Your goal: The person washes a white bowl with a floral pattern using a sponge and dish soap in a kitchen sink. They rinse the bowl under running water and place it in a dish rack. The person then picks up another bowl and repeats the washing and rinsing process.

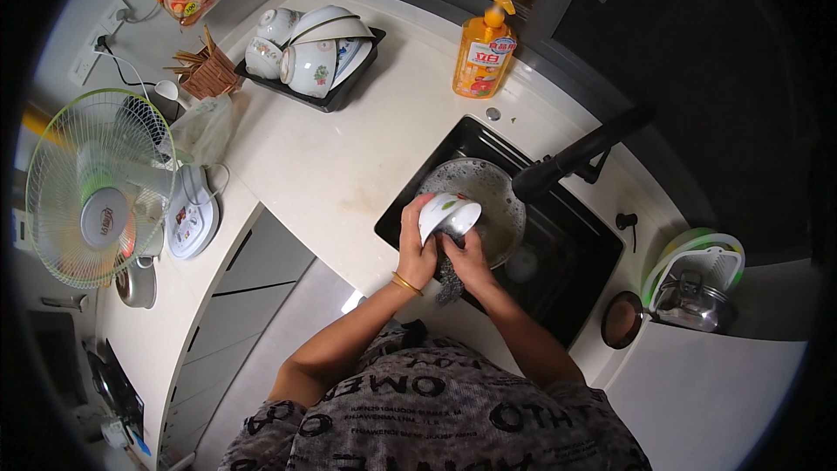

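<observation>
A small white porcelain bowl (pixel 444 209) with a leaf pattern is tilted on its side, held by my left hand (pixel 416 248) around its outer wall. My right hand (pixel 469 261) grips a dark grey scrubbing cloth (pixel 450 282) and presses part of it at the bowl's lower side; the rest hangs down below my fingers. Both hands are over the near-left edge of the black sink (pixel 582 268). Just beyond the bowl, a round metal basin (pixel 458 171) of cloudy, sudsy water sits in the sink. My fingertips are partly hidden by the bowl.
A black faucet (pixel 575 150) reaches over the basin. An orange pump bottle of detergent (pixel 482 59) stands behind the sink. On the left are a black tray (pixel 330 102) of stacked bowls, a fan (pixel 101 190) and a kitchen scale (pixel 193 216). A lidded pot (pixel 696 307) is at right.
</observation>
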`<state>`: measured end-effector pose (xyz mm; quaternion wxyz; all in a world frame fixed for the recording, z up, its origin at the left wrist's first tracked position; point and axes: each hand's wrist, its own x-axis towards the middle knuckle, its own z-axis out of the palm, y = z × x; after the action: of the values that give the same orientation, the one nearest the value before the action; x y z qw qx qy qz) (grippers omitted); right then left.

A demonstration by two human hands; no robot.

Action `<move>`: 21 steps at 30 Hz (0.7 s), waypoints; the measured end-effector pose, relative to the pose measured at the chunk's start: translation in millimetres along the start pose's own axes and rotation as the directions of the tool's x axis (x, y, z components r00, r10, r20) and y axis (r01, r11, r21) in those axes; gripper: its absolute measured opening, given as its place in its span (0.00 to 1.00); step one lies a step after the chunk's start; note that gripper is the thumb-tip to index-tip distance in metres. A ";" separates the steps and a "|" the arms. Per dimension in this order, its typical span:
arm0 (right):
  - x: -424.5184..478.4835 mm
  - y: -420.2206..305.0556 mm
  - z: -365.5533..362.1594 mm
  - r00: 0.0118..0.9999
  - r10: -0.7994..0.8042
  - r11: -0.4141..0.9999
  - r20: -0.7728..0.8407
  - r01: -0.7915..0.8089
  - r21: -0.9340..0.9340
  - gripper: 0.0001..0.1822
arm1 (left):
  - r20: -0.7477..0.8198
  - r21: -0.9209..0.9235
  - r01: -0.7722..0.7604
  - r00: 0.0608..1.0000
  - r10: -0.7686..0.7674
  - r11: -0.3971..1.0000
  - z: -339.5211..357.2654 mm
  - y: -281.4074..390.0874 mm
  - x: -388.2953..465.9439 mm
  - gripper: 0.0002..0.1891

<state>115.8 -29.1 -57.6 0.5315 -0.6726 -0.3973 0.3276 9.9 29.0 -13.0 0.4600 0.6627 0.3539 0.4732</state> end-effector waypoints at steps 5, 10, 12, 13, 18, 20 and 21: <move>45.9 -16.0 -51.3 0.928 -0.294 0.766 0.231 0.373 -0.524 0.19 | 0.174 0.118 0.016 0.984 -0.036 0.993 -16.3 17.8 14.2 0.39; 52.4 -54.0 -46.9 0.946 -0.246 0.820 0.213 0.320 -0.475 0.16 | 0.078 0.068 0.023 0.997 -0.028 0.997 -10.9 17.4 14.6 0.39; 35.7 -13.1 -24.5 0.980 -0.176 0.974 0.090 0.187 -0.129 0.24 | 0.058 0.087 -0.027 0.998 0.022 0.996 -6.5 21.6 18.5 0.38; 29.2 5.1 -9.9 0.986 -0.145 0.989 0.080 0.147 -0.023 0.27 | 0.072 0.110 -0.056 0.996 0.048 0.992 -5.8 23.2 20.3 0.37; 18.6 26.8 6.6 0.977 0.127 0.963 0.171 -0.162 0.214 0.24 | -0.008 0.139 -0.064 0.998 0.066 0.988 0.0 10.5 15.9 0.36; 33.6 10.8 -13.9 0.972 -0.156 0.980 0.178 0.175 -0.098 0.25 | 0.066 0.155 -0.047 0.997 0.037 0.987 -6.8 11.4 19.5 0.37; 41.1 -11.5 -30.0 0.962 -0.181 0.937 0.202 0.232 -0.263 0.25 | 0.103 0.160 -0.038 0.994 0.022 0.986 -10.7 12.7 21.4 0.37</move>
<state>158.9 -5.0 -40.6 0.4241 -0.6648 -0.5539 0.2671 6.5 47.2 6.9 0.4148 0.7264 0.3574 0.4155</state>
